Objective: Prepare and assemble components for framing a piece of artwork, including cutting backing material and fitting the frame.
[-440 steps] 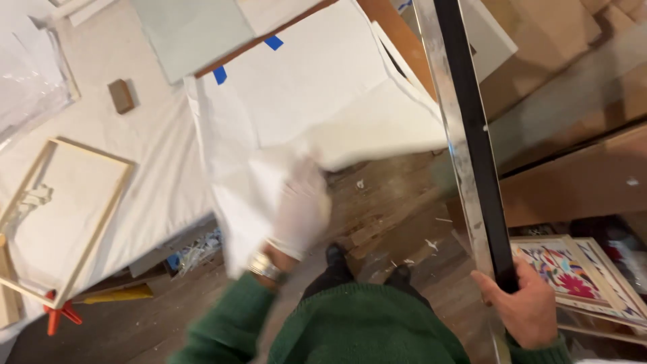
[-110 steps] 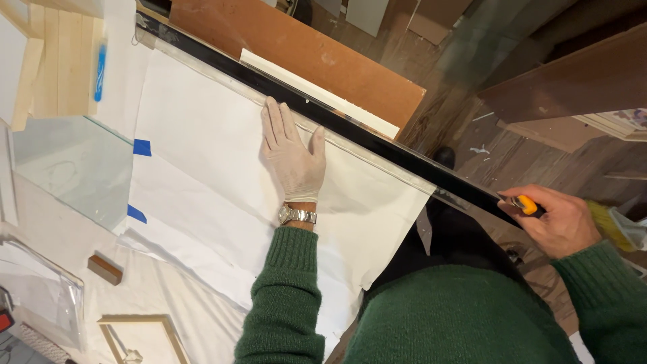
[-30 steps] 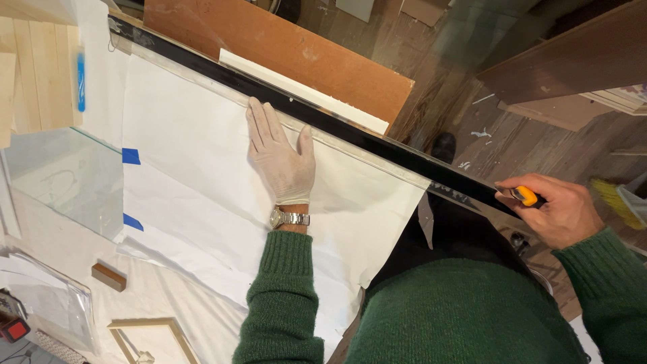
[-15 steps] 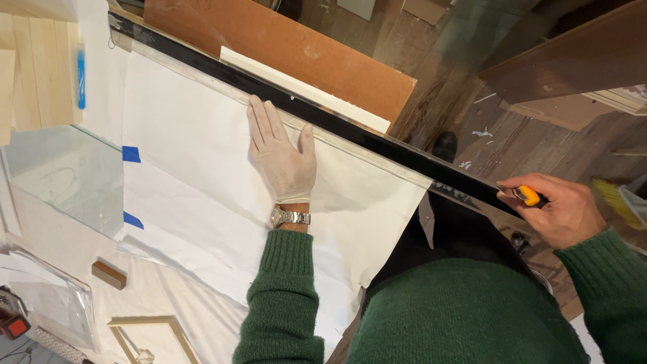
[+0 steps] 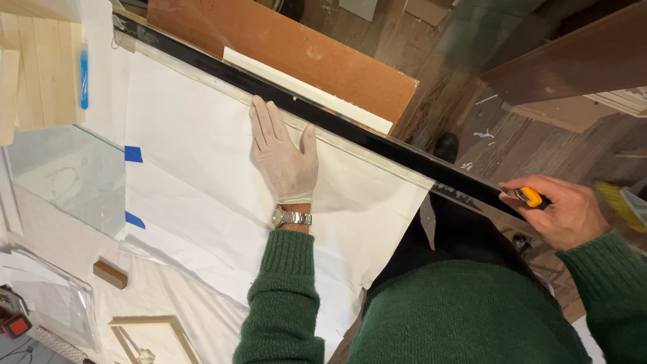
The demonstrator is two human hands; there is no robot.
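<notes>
Green knit sweater, silver wristwatch [image 5: 292, 217], pale glove on left hand [image 5: 283, 158].

My gloved left hand [image 5: 284, 158] presses flat on the white paper sheet [image 5: 202, 175] beside the long black straightedge [image 5: 317, 118]; my right hand [image 5: 563, 212] grips an orange utility knife [image 5: 530, 197].

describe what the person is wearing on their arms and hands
Both arms are in dark green knitted sleeves with ribbed cuffs. The left hand wears a thin, pale disposable glove, with a silver metal wristwatch just below it. The right hand is bare, with no glove or watch visible.
</notes>
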